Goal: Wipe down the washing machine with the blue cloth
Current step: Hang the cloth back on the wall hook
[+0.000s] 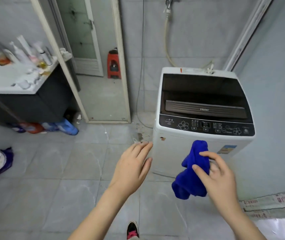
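Blue cloth [192, 172] hangs crumpled in front of washing machine [202, 108], level with white front panel, below dark control strip. Right hand [215, 177] pinches cloth between thumb and fingers. Left hand [132, 168] empty, fingers spread flat, fingertips near machine's front left corner; contact cannot be judged. Machine lid closed.

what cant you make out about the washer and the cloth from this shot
Head view only:
- White top-loading washing machine: back and right side face away; lower front hidden by the blue cloth and right hand.
- Black control panel: labels too small.
- Cloth contact with washer: unclear.
- Left hand: palm faces away.
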`<action>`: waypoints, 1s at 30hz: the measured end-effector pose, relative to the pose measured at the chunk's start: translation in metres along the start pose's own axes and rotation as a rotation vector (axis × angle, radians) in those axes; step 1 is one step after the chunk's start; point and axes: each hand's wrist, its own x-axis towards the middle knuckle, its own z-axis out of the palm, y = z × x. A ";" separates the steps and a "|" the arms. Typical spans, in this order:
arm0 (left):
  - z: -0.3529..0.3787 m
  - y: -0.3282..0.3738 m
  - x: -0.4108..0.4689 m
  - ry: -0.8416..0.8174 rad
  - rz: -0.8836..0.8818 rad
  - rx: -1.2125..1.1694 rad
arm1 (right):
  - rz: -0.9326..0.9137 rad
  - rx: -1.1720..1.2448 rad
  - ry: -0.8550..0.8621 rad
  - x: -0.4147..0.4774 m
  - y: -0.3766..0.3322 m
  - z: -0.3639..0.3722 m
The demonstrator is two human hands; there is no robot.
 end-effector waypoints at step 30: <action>-0.097 0.009 -0.213 0.458 -0.794 0.277 | -0.099 0.128 -0.782 -0.030 -0.065 0.153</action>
